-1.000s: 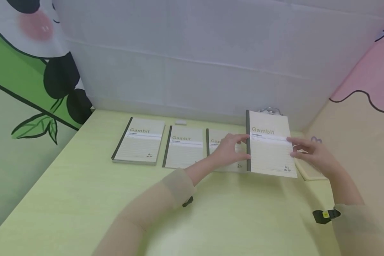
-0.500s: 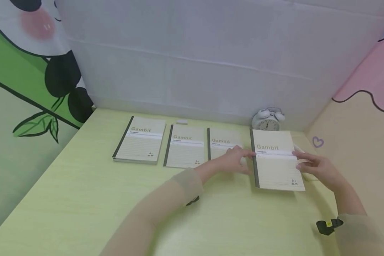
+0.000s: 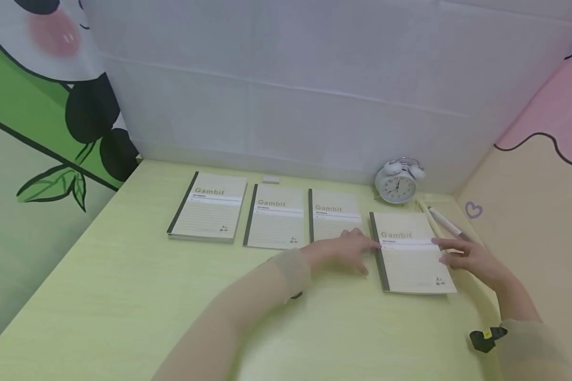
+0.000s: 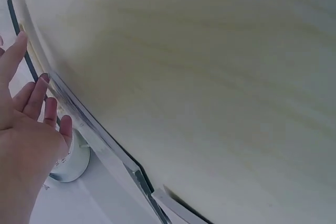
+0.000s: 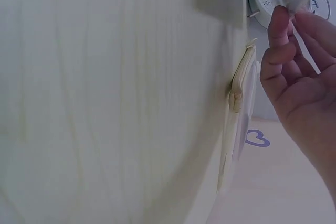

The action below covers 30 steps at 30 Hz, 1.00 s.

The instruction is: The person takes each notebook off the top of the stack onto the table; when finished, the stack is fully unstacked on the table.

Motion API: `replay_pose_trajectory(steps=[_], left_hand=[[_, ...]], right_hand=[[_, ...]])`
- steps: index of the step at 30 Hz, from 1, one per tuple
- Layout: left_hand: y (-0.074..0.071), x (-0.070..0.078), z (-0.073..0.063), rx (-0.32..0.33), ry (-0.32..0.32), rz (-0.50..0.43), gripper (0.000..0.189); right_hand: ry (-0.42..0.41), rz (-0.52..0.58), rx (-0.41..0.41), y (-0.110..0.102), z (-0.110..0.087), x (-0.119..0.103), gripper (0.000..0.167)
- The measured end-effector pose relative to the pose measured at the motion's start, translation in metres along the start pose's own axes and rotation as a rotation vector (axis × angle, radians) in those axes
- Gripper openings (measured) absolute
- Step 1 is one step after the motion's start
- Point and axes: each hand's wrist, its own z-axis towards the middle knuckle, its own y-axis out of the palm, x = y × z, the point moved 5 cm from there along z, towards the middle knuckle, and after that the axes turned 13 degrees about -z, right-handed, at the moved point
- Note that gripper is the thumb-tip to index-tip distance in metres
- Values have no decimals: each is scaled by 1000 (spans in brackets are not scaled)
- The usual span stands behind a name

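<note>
A Gambit notebook (image 3: 410, 264) with a dark spine lies low at the right of the table, its near edge perhaps slightly raised. My right hand (image 3: 476, 262) pinches its right edge between fingers and thumb; the right wrist view shows these fingertips meeting at a pale edge. At the spine, my left hand (image 3: 348, 248) touches with a fingertip, its thumb spread away over the table. Loosely extended fingers show on the left hand (image 4: 31, 114) in the left wrist view. Two flat notebooks (image 3: 274, 225) (image 3: 331, 203) lie to the left, the nearer one partly behind my left hand.
A thicker notebook stack (image 3: 209, 211) lies at the left. Behind are a small white block (image 3: 270, 180) and a white twin-bell alarm clock (image 3: 397, 185). A pen-like item (image 3: 445, 222) lies at the right beside a pale yellow-edged object (image 3: 424, 206). Walls bound the table.
Both hands brought the notebook down and toward me, uncovering the alarm clock and the pen-like item. The left thumb has come off the spine, while the right hand stays at the right edge.
</note>
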Motion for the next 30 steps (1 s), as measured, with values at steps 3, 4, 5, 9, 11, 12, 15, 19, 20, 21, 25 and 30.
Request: replay_pose_trajectory(steps=[3, 4, 5, 9, 11, 12, 15, 19, 20, 21, 25, 30], left_hand=[[2, 1, -1, -6, -10, 27, 78], [2, 1, -1, -6, -11, 40, 78], [2, 1, -1, -4, -10, 51, 77], [2, 0, 6, 8, -9, 115, 76], [1, -1, 11, 20, -19, 144, 75], [0, -1, 14, 25, -27, 155, 75], [-2, -2, 19, 41, -57, 175, 76], [-4, -5, 22, 55, -82, 175, 77], [-5, -5, 22, 62, -87, 170, 78], [-6, -6, 22, 67, -90, 170, 78], [-11, -7, 21, 96, -111, 145, 78], [-14, -11, 22, 109, -119, 114, 76]], right_hand=[[-1, -25, -11, 0, 1, 1, 52], [3, -28, -11, 0, 2, 2, 52], [6, -29, -7, 0, 3, 3, 51], [25, -46, -2, -2, 9, 8, 53], [38, -74, 4, -3, 12, 9, 54], [42, -99, 5, -4, 13, 9, 55], [53, -160, 3, -7, 19, 9, 56], [68, -145, -36, -5, 28, 8, 57], [72, -140, -47, -4, 31, 8, 57], [75, -139, -54, -4, 34, 8, 58], [93, -135, -75, -2, 43, 5, 61], [96, -153, -80, -1, 53, 1, 70]])
